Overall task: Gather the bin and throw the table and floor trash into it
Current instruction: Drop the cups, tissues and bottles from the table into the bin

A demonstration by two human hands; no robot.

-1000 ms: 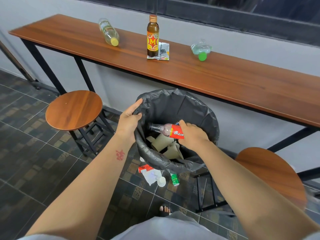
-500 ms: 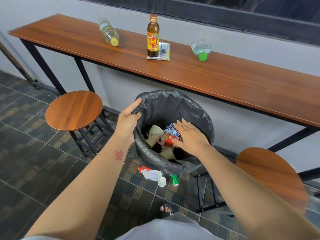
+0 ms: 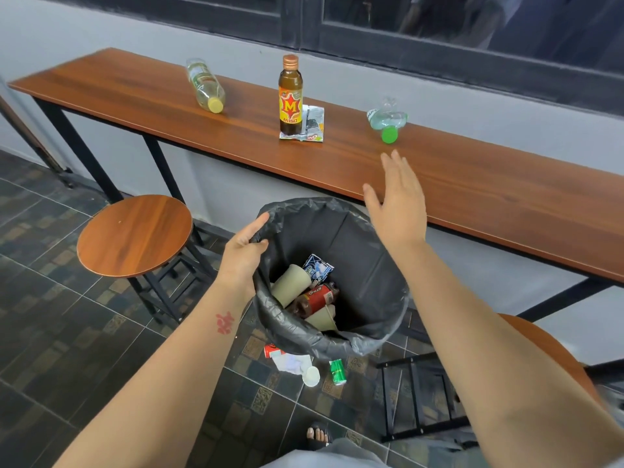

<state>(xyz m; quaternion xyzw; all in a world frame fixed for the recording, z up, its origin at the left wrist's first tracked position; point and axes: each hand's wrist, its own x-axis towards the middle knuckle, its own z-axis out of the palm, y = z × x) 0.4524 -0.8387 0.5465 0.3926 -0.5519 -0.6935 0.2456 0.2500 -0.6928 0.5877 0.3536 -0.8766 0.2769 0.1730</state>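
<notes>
The bin (image 3: 364, 265) rim is being gripped by the left hand (image 3: 241, 255). The right hand (image 3: 398, 201) is being held open and empty above the tabletop (image 3: 506, 197) edge.

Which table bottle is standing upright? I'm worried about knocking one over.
The brown glass bottle with the red and yellow M label; the yellow-capped bottle and crushed green-capped bottle lie on their sides.

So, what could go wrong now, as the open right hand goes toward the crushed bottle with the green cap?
1. The crushed bottle lies on its side on the table; a loose touch from the right hand might roll it away.
2. The left hand grips only the thin liner at the bin rim, which could slip or tear.
3. The green can and white cup lie on the floor near the foot, easy to kick.
</notes>
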